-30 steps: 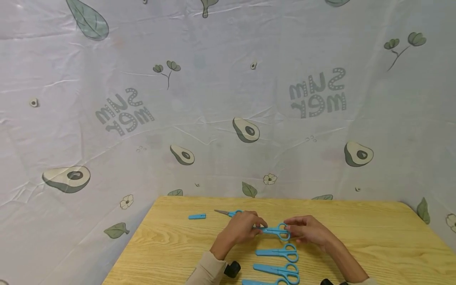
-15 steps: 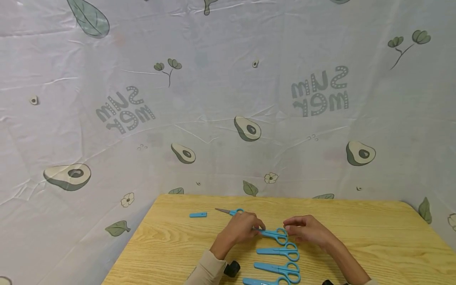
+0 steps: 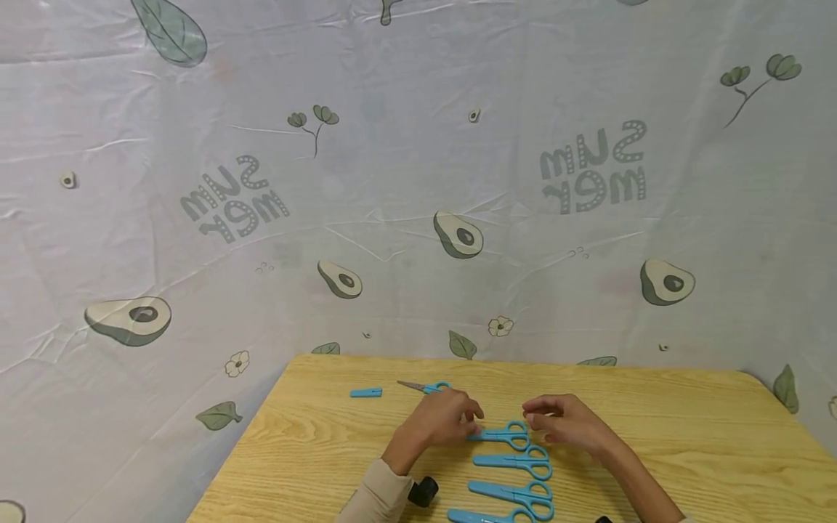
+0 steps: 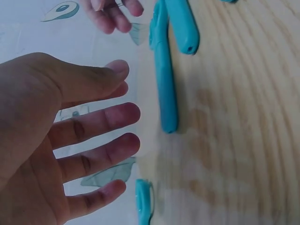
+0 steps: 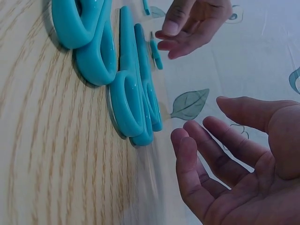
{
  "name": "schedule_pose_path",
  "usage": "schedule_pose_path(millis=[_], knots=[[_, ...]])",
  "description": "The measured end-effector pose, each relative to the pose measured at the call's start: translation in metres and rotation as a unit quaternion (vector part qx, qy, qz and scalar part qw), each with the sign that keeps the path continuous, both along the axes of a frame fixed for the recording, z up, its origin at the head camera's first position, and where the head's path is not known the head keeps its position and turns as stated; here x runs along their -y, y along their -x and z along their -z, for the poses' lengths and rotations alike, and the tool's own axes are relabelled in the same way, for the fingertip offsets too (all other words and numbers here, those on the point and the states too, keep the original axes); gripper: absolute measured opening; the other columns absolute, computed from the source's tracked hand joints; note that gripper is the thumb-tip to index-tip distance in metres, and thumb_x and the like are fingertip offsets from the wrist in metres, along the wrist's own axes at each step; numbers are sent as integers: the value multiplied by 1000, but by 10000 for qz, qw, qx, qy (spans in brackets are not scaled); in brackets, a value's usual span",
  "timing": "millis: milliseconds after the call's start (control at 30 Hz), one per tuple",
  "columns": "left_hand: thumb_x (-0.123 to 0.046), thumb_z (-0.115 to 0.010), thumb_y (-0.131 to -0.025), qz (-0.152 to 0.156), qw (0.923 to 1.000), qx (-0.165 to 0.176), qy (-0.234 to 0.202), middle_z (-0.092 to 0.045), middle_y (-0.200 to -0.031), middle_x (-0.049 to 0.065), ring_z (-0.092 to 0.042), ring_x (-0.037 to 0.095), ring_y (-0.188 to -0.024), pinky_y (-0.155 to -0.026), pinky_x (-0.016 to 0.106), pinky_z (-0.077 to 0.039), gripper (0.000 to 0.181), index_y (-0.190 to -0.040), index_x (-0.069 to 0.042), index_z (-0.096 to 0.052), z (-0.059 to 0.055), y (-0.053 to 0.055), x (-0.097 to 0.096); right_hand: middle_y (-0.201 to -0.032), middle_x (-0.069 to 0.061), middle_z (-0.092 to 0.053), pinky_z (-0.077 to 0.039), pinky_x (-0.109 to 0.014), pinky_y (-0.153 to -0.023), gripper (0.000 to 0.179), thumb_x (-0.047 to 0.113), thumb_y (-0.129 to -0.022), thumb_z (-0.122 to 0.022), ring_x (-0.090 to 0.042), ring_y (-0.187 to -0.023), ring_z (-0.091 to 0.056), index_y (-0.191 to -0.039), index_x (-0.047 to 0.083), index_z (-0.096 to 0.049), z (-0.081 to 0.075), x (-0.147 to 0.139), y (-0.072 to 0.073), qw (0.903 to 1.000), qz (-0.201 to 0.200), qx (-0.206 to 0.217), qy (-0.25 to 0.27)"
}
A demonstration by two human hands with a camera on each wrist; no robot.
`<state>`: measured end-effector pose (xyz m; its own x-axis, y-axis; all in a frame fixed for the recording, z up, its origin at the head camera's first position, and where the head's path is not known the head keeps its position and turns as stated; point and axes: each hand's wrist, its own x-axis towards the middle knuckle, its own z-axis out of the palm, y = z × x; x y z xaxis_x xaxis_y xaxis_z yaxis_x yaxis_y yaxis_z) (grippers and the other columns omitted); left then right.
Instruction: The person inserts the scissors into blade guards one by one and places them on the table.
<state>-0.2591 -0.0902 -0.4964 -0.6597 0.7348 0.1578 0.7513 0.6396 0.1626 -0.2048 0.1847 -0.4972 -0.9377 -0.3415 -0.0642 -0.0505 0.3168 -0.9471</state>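
Note:
My left hand (image 3: 441, 420) hovers at the covered blade end of the farthest pair of blue scissors (image 3: 498, 436) in a column on the table. In the left wrist view its thumb and fingers are spread apart, with the sheathed scissors (image 4: 166, 93) lying just beyond the fingertips. Beside the handle loops my right hand (image 3: 567, 425) holds nothing, fingers loosely bent, as the right wrist view also shows. Nearer me lie more sheathed blue scissors (image 3: 500, 460), another pair of scissors (image 3: 497, 492) and a pair of scissors (image 3: 480, 517) cut off by the frame.
Behind my left hand lies a pair of blue scissors with a bare metal blade (image 3: 412, 386), its handle partly hidden. A loose blue blade cover (image 3: 366, 393) sits to its left. The wooden table (image 3: 686, 421) ends at a printed backdrop cloth (image 3: 392, 181).
The farthest scissors of the column have come down slightly toward the others. My left fingers have let go of their covered blade, and my right fingers have come away from the handle loops.

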Motion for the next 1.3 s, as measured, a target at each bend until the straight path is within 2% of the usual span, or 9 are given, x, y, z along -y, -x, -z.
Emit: schedule_pose_path(millis=[367,567,667,900,1033,1167,1300], knots=[[-41,-70,-93,-369,9988,297,-126,-69,-107,-8,-63,6,-90,-74,23,-53,31,-118,-24,-73,-10,-2,19,-129,-29,-59,-57,-48,-85,50,25,-100,-61,-38,-113,-63,-134,-12,-53,-1,7,2,9993,-10,-306,-218],[-44,-67,-94,-413,9981,377,-273,-69,-114,-6,-65,11,-98,-81,27,-54,37,-122,-22,-72,-13,1,29,-126,-19,-64,-57,-35,-81,45,29,-98,-64,-30,-110,-64,-129,-3,-61,0,12,2,9922,210,-843,-898],[-46,-66,-94,-366,9979,356,-393,-68,-120,-6,-65,15,-105,-86,30,-54,40,-124,-20,-71,-12,3,35,-124,-17,-66,-57,-35,-79,43,30,-97,-66,-30,-109,-64,-127,0,-63,-1,16,0,9864,249,-1084,-1208],[-51,-62,-95,-514,9974,288,-419,-63,-133,-4,-61,18,-119,-95,39,-53,47,-131,-21,-66,-11,4,54,-126,-17,-65,-57,-40,-84,44,32,-97,-65,-34,-112,-63,-128,1,-63,-2,24,2,9771,176,-1446,-1549],[-57,-59,-94,-714,9959,268,-489,-58,-139,-1,-58,23,-124,-99,46,-50,54,-135,-21,-63,-12,4,69,-130,-19,-63,-55,-47,-85,49,38,-98,-62,-35,-111,-63,-131,2,-61,-4,30,9,9703,93,-1721,-1696],[-59,-59,-93,-913,9931,393,-628,-54,-145,1,-54,26,-130,-103,49,-47,60,-139,-20,-59,-8,6,81,-132,-25,-60,-55,-53,-85,53,38,-99,-61,-33,-103,-67,-135,-1,-57,-5,38,18,9625,-90,-2047,-1777],[-60,-58,-94,-1000,9918,418,-681,-52,-147,3,-51,29,-134,-105,51,-45,64,-141,-18,-57,-4,9,94,-136,-25,-57,-52,-57,-89,57,41,-98,-62,-40,-112,-63,-138,0,-55,-5,48,28,9550,-121,-2232,-1948]])
